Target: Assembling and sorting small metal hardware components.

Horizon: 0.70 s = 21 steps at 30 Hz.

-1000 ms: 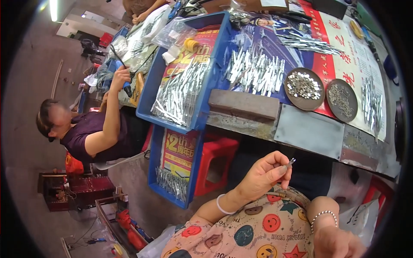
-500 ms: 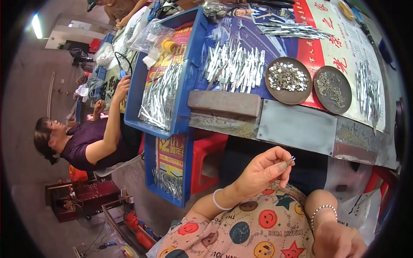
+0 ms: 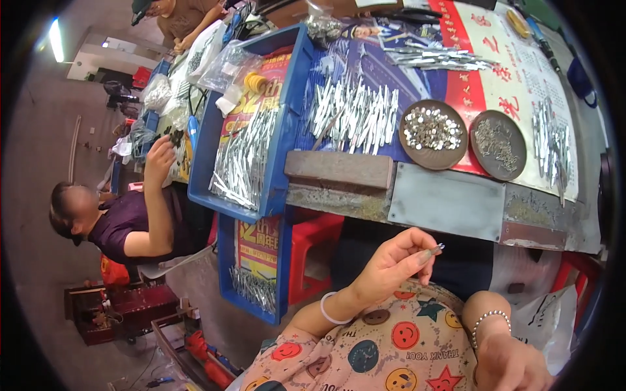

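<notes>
My left hand (image 3: pixel 399 264), with a white bangle at the wrist, is closed in a pinch. A tiny shiny metal piece (image 3: pixel 441 247) sticks out between its thumb and forefinger, held over my lap just in front of the table edge. My right hand (image 3: pixel 512 365), below a beaded bracelet, is low at the lower right; its fingertips are cut off by the frame. Beyond the left hand are a brown dish of small round silver discs (image 3: pixel 432 133), another dish of tiny metal pins (image 3: pixel 498 144) and a grey metal plate (image 3: pixel 447 202) at the table edge.
Flat silver strips (image 3: pixel 355 117) lie behind a brown block (image 3: pixel 339 171); more strips (image 3: pixel 553 150) lie at the right. A blue tray (image 3: pixel 198 176) of strips stands left, another blue tray (image 3: pixel 282 287) below it, beside a red stool (image 3: pixel 313 260). A co-worker (image 3: pixel 134 225) sits at the left.
The view has shifted slightly. My left hand keeps its pinch on the metal piece, its tip turned a little. The co-worker's raised hand has moved down and left, away from the blue tray.
</notes>
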Tool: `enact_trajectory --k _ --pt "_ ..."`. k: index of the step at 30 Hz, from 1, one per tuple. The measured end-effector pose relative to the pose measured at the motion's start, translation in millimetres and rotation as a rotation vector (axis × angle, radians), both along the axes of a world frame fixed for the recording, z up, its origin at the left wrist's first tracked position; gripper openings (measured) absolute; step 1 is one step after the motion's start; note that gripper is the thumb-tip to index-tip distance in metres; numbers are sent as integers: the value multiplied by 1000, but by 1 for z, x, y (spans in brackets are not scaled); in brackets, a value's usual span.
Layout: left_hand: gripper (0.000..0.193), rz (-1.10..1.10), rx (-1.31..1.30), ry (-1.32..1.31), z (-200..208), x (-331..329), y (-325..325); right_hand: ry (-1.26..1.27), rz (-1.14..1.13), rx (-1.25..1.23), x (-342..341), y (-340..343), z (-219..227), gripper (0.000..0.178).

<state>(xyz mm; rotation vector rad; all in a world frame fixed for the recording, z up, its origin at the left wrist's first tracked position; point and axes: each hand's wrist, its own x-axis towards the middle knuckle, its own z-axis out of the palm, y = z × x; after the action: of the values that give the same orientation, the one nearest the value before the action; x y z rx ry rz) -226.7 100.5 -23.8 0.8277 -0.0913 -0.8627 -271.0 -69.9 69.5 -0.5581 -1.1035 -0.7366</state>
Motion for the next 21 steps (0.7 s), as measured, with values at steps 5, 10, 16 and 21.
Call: enact_trajectory --k 5,10,16,21 --pt "17 81 206 -241 12 0 8 1017 -491 -596 -15 -11 -13 16" --pt "29 134 270 -384 25 11 -2 1256 -221 -768 14 -22 -47 46" --pt "44 -95 436 -812 57 73 -40 1211 -388 -915 61 -42 -33 9" --pt "60 98 725 -1508 126 159 -40 1324 -533 -904 147 -92 -34 14"
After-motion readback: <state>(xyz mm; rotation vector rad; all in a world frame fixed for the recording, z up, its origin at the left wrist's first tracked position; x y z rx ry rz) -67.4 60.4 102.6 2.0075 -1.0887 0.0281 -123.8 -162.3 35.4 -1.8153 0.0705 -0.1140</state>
